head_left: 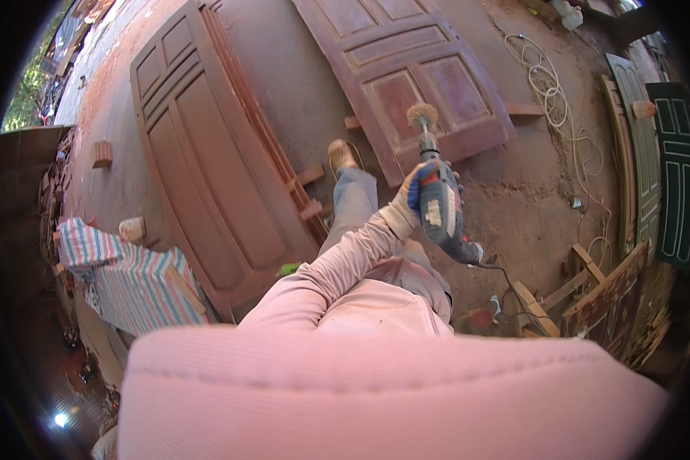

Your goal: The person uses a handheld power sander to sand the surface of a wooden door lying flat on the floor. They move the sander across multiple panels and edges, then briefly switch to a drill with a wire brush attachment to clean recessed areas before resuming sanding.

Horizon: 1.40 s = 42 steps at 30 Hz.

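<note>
My left hand, in a blue and pale glove, is closed round the front part of a blue-grey power drill. A round tan bristle brush is fixed in the drill's chuck. The brush is over the lower part of a reddish-brown panelled door, whose surface looks dusty and worn; I cannot tell whether they touch. From the drill's rear a dark cord runs down to the right. My right hand does not show.
To the left lies a stack of brown panelled doors on wooden blocks. A striped sheet covers something beside it. A coiled pale hose or cable lies at right, near leaning green doors. Wooden pieces lie lower right.
</note>
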### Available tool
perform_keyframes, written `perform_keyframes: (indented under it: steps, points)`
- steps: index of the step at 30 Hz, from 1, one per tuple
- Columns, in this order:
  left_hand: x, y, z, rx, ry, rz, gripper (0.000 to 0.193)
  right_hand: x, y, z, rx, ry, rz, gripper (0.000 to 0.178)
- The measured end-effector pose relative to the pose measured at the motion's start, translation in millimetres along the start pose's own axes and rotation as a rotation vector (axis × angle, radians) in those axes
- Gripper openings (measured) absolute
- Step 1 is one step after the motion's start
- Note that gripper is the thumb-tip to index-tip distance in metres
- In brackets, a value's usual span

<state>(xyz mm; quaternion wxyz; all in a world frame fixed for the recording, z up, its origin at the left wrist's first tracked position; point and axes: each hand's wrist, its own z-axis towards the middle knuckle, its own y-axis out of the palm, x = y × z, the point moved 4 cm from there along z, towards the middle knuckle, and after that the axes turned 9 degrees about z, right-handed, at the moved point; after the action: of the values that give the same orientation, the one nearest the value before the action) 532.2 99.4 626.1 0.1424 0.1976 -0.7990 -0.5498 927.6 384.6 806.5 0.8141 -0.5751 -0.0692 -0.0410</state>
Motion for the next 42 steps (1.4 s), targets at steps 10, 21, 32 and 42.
perform_keyframes:
  steps: [10,21,32,42]
  points:
    - [180.8,46.1,95.5,-0.065,-0.099,-0.104,0.045,-482.5,-72.3,-199.0,-0.484,-1.161,0.921,0.071]
    - [361.3,20.1,208.7,0.097,-0.125,0.097,0.057,-700.3,-82.0,-177.9,-0.494,-1.325,1.139,0.059]
    - [506.1,21.7,395.2,0.282,-0.437,0.178,0.053,-914.5,8.7,-106.4,-0.464,-1.548,1.071,0.054]
    - [527.0,-27.9,512.7,0.426,-0.639,0.104,0.041,-984.5,91.1,-59.2,-0.682,-1.359,0.947,0.058]
